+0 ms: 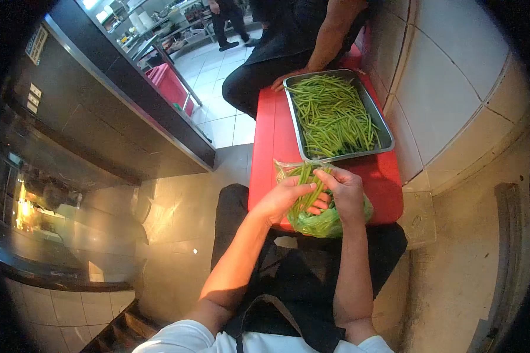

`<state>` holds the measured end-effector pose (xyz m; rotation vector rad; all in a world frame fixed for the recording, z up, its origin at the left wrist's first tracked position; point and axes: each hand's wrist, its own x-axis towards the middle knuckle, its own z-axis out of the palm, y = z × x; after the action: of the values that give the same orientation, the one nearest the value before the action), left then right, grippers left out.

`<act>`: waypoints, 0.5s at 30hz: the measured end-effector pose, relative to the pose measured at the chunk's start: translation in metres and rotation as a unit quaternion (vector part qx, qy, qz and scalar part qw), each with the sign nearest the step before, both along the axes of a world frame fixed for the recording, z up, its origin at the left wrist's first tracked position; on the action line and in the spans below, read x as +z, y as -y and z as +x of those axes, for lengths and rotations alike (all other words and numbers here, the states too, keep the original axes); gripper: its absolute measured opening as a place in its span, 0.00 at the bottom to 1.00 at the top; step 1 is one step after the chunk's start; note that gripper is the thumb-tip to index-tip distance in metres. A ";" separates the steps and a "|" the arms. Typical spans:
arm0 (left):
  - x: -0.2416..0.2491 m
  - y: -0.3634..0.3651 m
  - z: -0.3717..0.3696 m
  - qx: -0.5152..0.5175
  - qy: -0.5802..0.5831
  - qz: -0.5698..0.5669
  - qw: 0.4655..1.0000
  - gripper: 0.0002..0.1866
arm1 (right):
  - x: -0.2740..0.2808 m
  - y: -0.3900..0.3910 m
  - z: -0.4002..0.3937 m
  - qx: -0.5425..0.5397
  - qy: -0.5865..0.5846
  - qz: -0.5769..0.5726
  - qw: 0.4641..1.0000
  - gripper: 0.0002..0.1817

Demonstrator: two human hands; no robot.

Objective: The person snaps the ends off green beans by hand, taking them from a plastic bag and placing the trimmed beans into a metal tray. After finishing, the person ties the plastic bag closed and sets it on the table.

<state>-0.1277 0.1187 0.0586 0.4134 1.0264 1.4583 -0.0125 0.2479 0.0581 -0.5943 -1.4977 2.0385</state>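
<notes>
Several green beans [305, 187] stand in a small bunch between my two hands. My left hand [284, 199] is closed round the bunch, thumb across its front. My right hand [343, 189] pinches at the beans' upper right side, its fingers bent. Under both hands lies a clear green plastic bag [327, 225] with more green beans, partly hidden by my fingers. Just beyond it, a metal tray [343, 157] full of green beans rests on the red bench [271, 147].
A co-worker [294, 35] in dark clothes sits at the bench's far end, one hand beside the tray. Tiled wall [453, 76] borders the right side. A pink bin [169, 85] and another person's legs [227, 23] are beyond the doorway.
</notes>
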 end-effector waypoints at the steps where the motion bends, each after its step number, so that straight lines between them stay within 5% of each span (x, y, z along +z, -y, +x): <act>1: 0.000 0.000 0.000 0.002 -0.001 -0.002 1.000 0.18 | -0.003 -0.001 0.000 0.004 0.005 0.001 1.000 0.06; 15: 0.002 -0.003 0.008 0.055 0.000 0.002 0.998 0.16 | -0.004 -0.001 0.000 0.035 0.022 -0.042 0.998 0.08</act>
<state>-0.1200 0.1215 0.0610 0.3645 1.0612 1.5590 -0.0125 0.2488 0.0537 -0.6309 -1.4829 2.1634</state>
